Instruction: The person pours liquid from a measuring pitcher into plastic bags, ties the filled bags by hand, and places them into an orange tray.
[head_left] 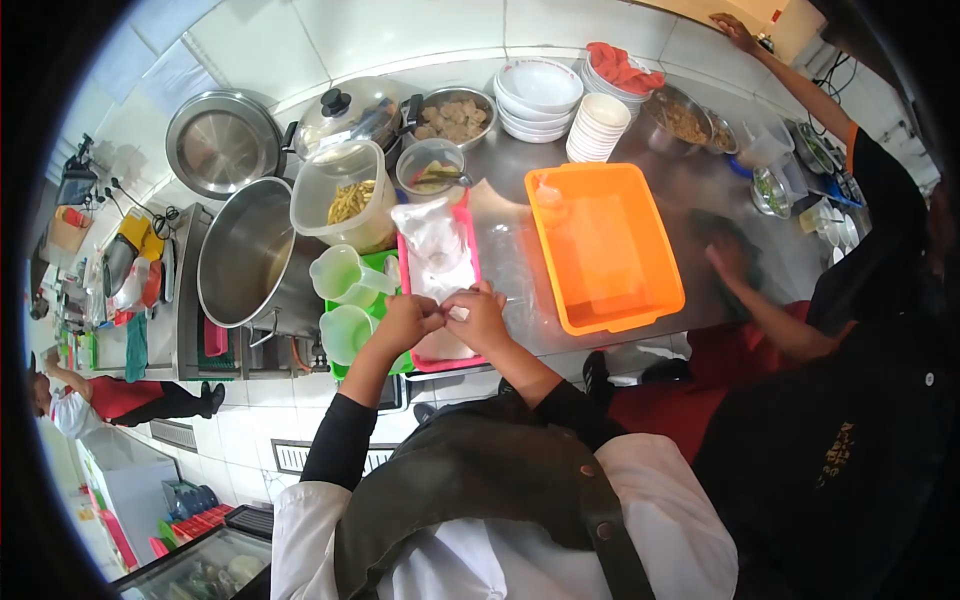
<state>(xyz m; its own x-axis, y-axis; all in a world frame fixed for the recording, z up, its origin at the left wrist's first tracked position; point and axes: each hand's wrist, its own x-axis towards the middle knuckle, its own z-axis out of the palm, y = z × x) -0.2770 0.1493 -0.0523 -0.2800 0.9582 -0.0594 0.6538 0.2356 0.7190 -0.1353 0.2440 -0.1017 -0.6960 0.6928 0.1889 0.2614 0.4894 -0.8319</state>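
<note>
Over a pink tray (476, 262), my left hand (408, 322) and my right hand (478, 318) meet with fingers pinched. A small pale piece (459, 313) shows at the fingers of my right hand; its kind is unclear. The fingertips of my left hand touch at the same spot, and what they pinch is hidden. A clear plastic bag (432, 222) with something white in it lies in the far part of the tray. To the left, two translucent measuring jugs, one farther (345, 277) and one nearer (347, 335), stand on a green tray (392, 368).
An orange tub (607, 320) stands right of the pink tray. Behind are a tall plastic container (347, 160), white bowls (540, 85) and stacked cups (598, 125). A big steel pot (215, 265) stands left. A co-worker's hand (728, 262) wipes or reaches at right, blurred.
</note>
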